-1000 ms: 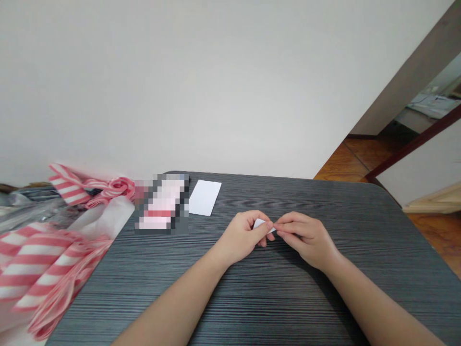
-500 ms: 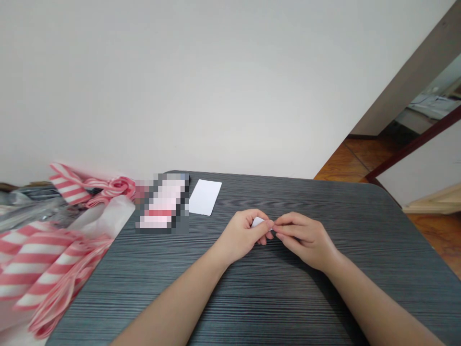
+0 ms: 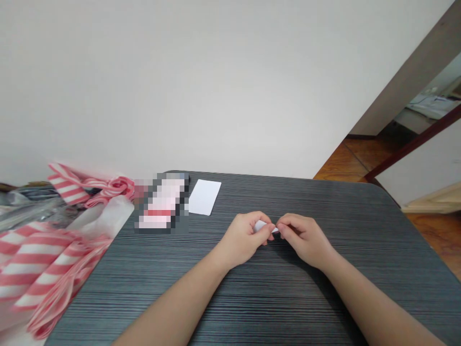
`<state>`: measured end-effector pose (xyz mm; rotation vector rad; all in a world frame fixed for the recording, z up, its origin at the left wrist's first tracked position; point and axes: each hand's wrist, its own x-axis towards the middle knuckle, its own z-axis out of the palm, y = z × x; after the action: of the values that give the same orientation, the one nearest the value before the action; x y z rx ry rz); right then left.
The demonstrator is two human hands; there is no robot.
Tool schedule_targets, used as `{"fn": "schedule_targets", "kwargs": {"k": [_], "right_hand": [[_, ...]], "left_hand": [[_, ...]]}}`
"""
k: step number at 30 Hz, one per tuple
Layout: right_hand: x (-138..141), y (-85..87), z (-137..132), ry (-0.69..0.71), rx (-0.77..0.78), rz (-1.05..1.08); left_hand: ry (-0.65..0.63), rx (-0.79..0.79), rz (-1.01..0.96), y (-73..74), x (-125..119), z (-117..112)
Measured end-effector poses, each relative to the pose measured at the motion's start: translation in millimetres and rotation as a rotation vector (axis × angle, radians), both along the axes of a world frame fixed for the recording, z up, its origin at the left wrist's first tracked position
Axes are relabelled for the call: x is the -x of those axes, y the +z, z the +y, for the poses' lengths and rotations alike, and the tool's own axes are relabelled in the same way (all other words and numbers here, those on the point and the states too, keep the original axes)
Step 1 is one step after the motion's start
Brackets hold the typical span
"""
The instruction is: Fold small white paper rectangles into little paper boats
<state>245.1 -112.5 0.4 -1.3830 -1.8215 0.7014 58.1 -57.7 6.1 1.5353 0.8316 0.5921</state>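
Note:
My left hand [image 3: 242,240] is closed around a small white piece of paper [image 3: 259,226], held just above the dark table. Much of the paper is hidden by the thumb and fingers, so its full shape does not show. At the paper's right-hand tip, the thumb and forefinger of my right hand [image 3: 306,240] pinch its narrow end. The fingertips of both hands are close together. Farther back and to the left, a white rectangular sheet or thin stack of paper [image 3: 204,197] lies flat on the table.
A blurred-out phone-like object [image 3: 163,202] lies left of the white sheet on the dark wood-grain table [image 3: 360,230]. Red-and-white striped cloth [image 3: 39,254] and clear plastic wrap [image 3: 111,211] are heaped off its left edge. A white wall [image 3: 230,86] stands behind.
My right hand's fingers have curled in and turned, from stretched fingertips to a tighter pinch at the paper's tip. The paper shows slightly more between the hands.

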Motion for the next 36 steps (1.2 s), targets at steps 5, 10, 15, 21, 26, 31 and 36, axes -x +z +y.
{"fn": "schedule_targets", "kwargs": {"k": [5, 10, 15, 21, 26, 31, 36], "right_hand": [[-0.6, 0.6, 0.4, 0.044, 0.035, 0.015], [-0.3, 2.2, 0.3, 0.074, 0.069, 0.021], [-1.4, -2.5, 0.6, 0.063, 0.076, 0.008], [-2.7, -4.2, 0.7, 0.046, 0.081, -0.018], [-2.3, -4.3, 1.3, 0.051, 0.072, -0.018], [-2.7, -7.1, 1.4, 0.05, 0.068, -0.011], [-2.4, -7.9, 1.0, 0.041, 0.047, -0.025]], "left_hand": [[-0.011, -0.014, 0.001, -2.9, -0.4, 0.0], [-0.021, -0.051, 0.022, -4.3, -0.2, 0.4], [-0.021, -0.072, 0.039, -1.2, -0.6, 0.2], [-0.031, -0.034, 0.034, -1.7, -0.9, 1.2], [-0.035, -0.021, 0.037, -2.1, -0.8, 1.4], [-0.031, 0.002, 0.033, 0.3, -1.1, 1.5], [-0.041, 0.005, 0.041, 1.4, -0.9, 1.5]]}}
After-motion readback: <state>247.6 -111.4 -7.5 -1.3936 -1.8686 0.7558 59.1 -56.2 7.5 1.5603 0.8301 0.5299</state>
